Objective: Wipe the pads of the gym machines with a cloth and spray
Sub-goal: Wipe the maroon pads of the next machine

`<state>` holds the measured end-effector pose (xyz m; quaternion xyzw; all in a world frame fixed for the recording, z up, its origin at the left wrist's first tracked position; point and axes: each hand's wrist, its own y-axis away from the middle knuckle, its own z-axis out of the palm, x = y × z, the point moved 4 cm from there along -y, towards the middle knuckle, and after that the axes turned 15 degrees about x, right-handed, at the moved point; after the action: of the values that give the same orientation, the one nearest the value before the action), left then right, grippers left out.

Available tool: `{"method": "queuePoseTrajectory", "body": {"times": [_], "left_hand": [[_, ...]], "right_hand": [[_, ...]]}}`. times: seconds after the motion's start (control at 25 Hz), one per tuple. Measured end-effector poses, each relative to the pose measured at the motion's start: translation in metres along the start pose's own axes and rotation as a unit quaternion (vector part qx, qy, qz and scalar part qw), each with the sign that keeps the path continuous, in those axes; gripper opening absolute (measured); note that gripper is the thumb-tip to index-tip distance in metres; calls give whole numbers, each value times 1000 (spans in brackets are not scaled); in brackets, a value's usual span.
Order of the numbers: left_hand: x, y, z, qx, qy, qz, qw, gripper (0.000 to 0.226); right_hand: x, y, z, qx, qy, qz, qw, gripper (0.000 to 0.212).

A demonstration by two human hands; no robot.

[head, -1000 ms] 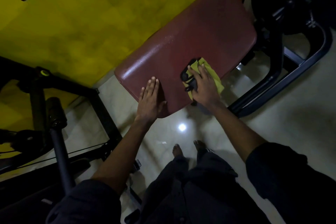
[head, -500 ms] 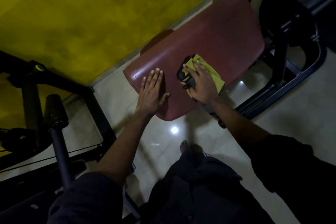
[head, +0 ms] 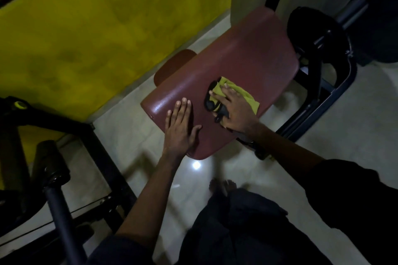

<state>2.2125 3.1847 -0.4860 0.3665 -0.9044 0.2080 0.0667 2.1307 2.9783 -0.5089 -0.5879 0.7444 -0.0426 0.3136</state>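
Your left hand (head: 178,129) lies flat on the pad (head: 237,60); your right hand (head: 235,112) presses the cloth (head: 249,99), fingers spread. The pad's length stretches away beyond your right.

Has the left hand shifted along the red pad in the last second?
No. The left hand still rests flat at the near corner of the red pad.

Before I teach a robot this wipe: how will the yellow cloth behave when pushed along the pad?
Probably floppy: the cloth lies bunched in folds under the right hand. It may slide easily, since the pad looks glossy.
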Motion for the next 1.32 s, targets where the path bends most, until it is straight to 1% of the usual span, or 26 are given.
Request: {"method": "queuePoseTrajectory", "body": {"times": [0.12,0.24,0.28,0.32,0.36,0.4,0.44,0.48,0.52,0.56,0.6,0.64,0.72,0.76,0.8,0.84,0.88,0.96,1.0,1.04,1.12,1.2,1.28,1.32], "left_hand": [[1,2,0,1,3,-3,1000,79],[6,0,1,7,11,-19,1000,78],[8,-1,1,18,9,-30,999,77],[10,-2,1,25,10,-40,999,76],[16,-5,2,22,13,-42,999,74],[23,-8,4,12,17,-33,999,72],[32,-12,7,0,18,-18,1000,70],[42,-16,10,-13,19,-1,1000,69],[51,-20,13,-26,21,12,999,68],[60,-25,17,-38,21,18,999,67],[66,-29,22,-47,16,20,999,67],[70,-33,26,-55,10,18,998,68],[78,-43,36,-69,-6,6,998,70],[81,-48,40,-74,-14,1,997,71],[85,-52,43,-75,-23,-1,997,73],[90,-57,45,-76,-30,-1,997,74],[95,-62,48,-79,-33,-3,996,76],[97,-68,49,-81,-32,-12,996,81],[97,-69,50,-77,-33,-16,996,82],[97,-69,50,-73,-36,-20,996,83],[100,-69,51,-66,-39,-37,996,86],[109,-71,54,-68,-40,-60,995,88],[123,-81,60,-75,-43,-47,995,86],[131,-90,63,-77,-42,-35,996,84]], "right_hand": [[17,-16,-9,50,-10,102,993,83],[13,-14,-2,128,-9,233,964,76],[6,-10,2,140,-3,250,958,77],[-2,-6,6,130,1,231,964,79],[-4,0,8,98,-1,182,978,82],[1,6,7,62,-5,113,992,85],[13,9,3,34,-8,51,998,88],[32,9,-4,17,-9,13,1000,90],[55,8,-12,10,-9,1,1000,91],[75,5,-20,14,-10,17,1000,91],[90,2,-26,24,-15,52,998,91],[98,0,-29,43,-22,101,994,88],[99,-1,-28,95,-25,215,972,82],[95,2,-24,112,-17,252,961,81],[87,5,-22,111,-13,252,961,82],[83,8,-21,87,-15,206,975,85],[87,13,-21,48,-21,133,990,87],[119,14,-30,-14,-23,-9,1000,90],[141,11,-36,-27,-20,-40,999,90],[161,6,-43,-27,-19,-35,999,91],[188,-5,-52,2,-31,45,998,90],[198,-21,-56,52,-33,144,988,86],[198,-38,-57,92,-21,222,970,82],[195,-43,-57,102,-21,242,965,81]]}}
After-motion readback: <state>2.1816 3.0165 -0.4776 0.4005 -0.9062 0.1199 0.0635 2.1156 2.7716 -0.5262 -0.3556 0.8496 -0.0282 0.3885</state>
